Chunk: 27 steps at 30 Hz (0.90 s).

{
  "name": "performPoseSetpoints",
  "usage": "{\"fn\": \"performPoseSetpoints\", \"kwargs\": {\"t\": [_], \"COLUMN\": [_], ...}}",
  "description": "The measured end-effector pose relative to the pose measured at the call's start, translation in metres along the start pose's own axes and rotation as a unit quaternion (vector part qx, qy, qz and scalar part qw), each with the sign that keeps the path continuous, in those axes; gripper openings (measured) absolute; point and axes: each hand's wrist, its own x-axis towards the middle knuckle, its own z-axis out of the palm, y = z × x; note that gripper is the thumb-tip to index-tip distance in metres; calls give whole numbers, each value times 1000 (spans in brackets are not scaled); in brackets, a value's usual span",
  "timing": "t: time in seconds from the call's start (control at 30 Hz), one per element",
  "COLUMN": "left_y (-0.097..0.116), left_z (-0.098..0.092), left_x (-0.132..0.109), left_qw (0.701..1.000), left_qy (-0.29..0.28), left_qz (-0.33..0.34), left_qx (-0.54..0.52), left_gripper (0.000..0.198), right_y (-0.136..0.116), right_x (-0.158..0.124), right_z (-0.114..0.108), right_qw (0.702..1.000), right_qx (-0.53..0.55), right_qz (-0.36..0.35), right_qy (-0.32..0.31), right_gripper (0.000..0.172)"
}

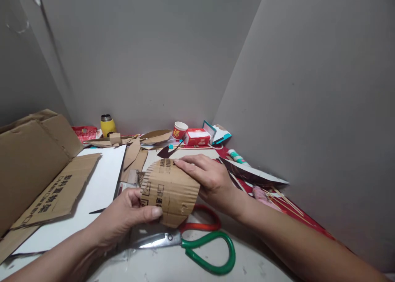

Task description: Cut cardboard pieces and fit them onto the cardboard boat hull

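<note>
Between my two hands is a curved piece of brown cardboard (pixel 175 191) with printed characters and a row of small cuts along its upper left edge. My left hand (pixel 135 212) grips its lower left side, the thumb lying across the front. At the upper right, my right hand (pixel 208 177) holds the edge, its fingers bent over the top and its thumb hidden behind. Beneath the cardboard, on the white table surface (pixel 256 257), lies a pair of scissors (pixel 212 257) with one green and one red handle; its blades point left.
A large cardboard box (pixel 37 150) and a printed cardboard flap (pixel 61 191) fill the left side, over a white sheet (pixel 108 166). Farther back stand a yellow bottle (pixel 108 127), a paper cup (pixel 179 130) and a red tissue pack (pixel 197 137). Thin sticks (pixel 293 203) lie right.
</note>
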Motion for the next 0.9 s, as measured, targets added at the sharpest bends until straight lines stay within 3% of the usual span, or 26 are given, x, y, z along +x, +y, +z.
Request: {"fn": "performPoseSetpoints", "kwargs": {"t": [0.17, 0.3, 0.5, 0.67, 0.73, 0.9], "left_y": [-4, -1, -2, -3, -4, -4], "left_z": [6, 7, 12, 12, 8, 4], "left_x": [-5, -7, -9, -10, -10, -8], "left_qw": [1000, 1000, 978, 895, 891, 913], "left_qy": [-16, 2, 14, 17, 23, 69], "left_qz": [-12, 8, 88, 220, 219, 180], "left_qx": [-6, 24, 188, 387, 397, 360], "left_gripper": [39, 34, 26, 23, 20, 11], "right_y": [-8, -7, -9, -15, -14, -7], "right_x": [-4, -4, 0, -4, -6, -4], "right_z": [2, 5, 1, -8, -9, -12], "right_qw": [996, 984, 966, 982, 986, 984], "right_qx": [80, 169, 250, 175, 129, 78], "right_qz": [13, 37, 63, -9, -48, -123], "right_qy": [-46, -38, 6, 78, 97, 103], "right_gripper": [34, 33, 23, 28, 31, 33]}}
